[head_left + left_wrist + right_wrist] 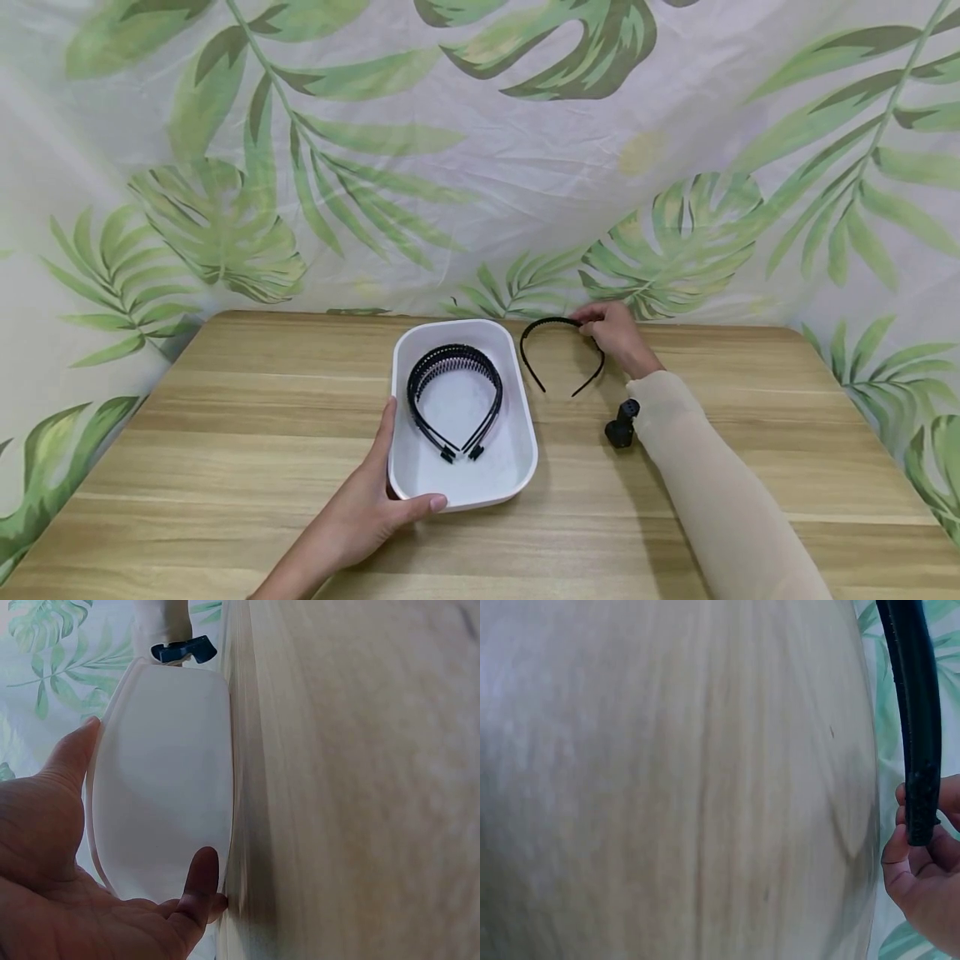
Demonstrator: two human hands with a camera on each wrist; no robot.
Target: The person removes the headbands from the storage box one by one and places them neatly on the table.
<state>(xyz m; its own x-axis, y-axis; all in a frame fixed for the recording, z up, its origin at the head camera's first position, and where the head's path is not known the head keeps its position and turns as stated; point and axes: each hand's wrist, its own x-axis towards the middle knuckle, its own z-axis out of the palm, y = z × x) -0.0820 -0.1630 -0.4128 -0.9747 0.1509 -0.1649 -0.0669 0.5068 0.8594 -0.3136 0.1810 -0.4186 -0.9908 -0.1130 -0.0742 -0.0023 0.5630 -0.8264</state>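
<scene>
Black is the headband [551,320] just right of the white tray [487,479], pinched by the right hand [617,337] in a nearly closed grip; the left hand [367,510], its grip wider, holds the tray's near-left corner. Overlapping headbands inside [417,379] are hard to count, and the tray partly hides the left fingers.

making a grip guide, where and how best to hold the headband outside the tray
The headband is probably best pinched on its far arch, from the right: the slim band curves there, its free tips lie nearer, and the white tray crowds its left.
</scene>
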